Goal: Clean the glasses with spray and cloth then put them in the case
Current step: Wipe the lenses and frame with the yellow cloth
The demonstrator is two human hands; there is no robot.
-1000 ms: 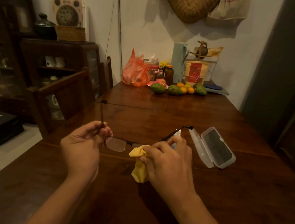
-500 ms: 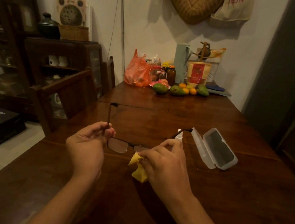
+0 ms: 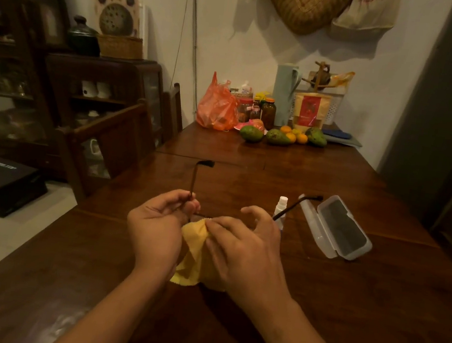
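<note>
We see left hand (image 3: 155, 228) fingers gripping glasses (image 3: 193, 178); right hand (image 3: 246, 250) fingers pinching cloth (image 3: 191, 255). Dark wooden table (image 3: 344, 314); open case (image 3: 337, 227) at right; fruit (image 3: 277, 136) at far wall.

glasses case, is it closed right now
No, the glasses case lies open on the table, with its lid flipped back and its dark lining showing.

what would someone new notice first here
The bright yellow cloth at centre, pinched by the right hand against the glasses that the left hand holds by one temple. Next, the open clear case on the table to the right, and the orange plastic bag at the far end.
</note>
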